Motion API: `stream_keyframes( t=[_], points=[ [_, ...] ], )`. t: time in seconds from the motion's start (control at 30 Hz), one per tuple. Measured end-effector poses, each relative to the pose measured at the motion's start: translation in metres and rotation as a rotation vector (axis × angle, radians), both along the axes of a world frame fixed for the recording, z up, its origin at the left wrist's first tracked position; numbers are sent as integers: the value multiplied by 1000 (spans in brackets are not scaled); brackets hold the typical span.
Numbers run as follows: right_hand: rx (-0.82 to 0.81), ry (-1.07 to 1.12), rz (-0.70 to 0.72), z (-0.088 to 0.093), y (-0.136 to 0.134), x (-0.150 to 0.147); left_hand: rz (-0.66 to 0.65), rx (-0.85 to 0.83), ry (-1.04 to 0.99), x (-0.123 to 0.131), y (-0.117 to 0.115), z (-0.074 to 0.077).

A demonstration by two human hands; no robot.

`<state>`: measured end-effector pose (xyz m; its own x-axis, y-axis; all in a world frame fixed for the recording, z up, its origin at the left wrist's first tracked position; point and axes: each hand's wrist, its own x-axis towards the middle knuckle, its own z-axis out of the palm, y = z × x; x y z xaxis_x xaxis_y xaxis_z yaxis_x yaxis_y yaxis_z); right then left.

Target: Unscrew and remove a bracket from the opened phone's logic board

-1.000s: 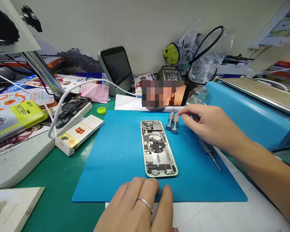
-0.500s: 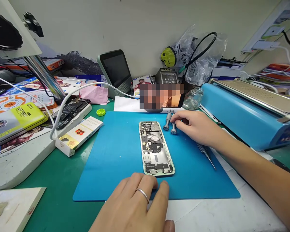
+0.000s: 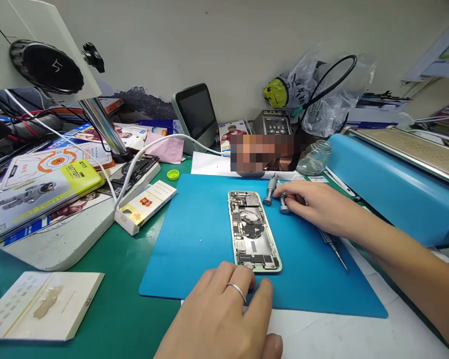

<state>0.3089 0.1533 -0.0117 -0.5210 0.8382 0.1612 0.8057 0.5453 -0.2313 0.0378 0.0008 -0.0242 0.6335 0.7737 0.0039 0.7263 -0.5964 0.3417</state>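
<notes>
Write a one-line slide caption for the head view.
Right hand at a grey tool, left hand near an opened phone on a blue mat.

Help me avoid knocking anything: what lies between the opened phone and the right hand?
In the head view, one grey tool rests on the blue mat between them; another tool is partly hidden by the right hand.

The light is even and rather bright; the metal pole [image 3: 103, 124] at ten o'clock shines, and coarse squares blur the screen [image 3: 264, 153] toward two.
</notes>
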Motion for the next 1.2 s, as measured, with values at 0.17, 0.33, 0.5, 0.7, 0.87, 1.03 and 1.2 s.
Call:
stream_keyframes(
  t=[0.17,0.33,0.5,0.7,0.87,1.03,1.2],
  points=[
    [56,-17,-47,1,-5,-3,-64,55,-32,-5,5,-14],
    [117,32,-69,3,-9,-8,-65,28,-66,-7,8,-19],
    [112,55,7,-4,-11,-14,-66,46,-63,-6,9,-22],
    [125,53,50,-10,-12,-19,-40,59,-79,-6,9,-32],
    [140,82,55,-4,-16,-21,-34,77,-104,-6,7,-30],
    [198,176,60,5,-22,-24,-14,110,-113,-2,6,-24],
    [338,351,-37,11,-30,-23,-7,116,-110,-2,6,-22]
  ],
)
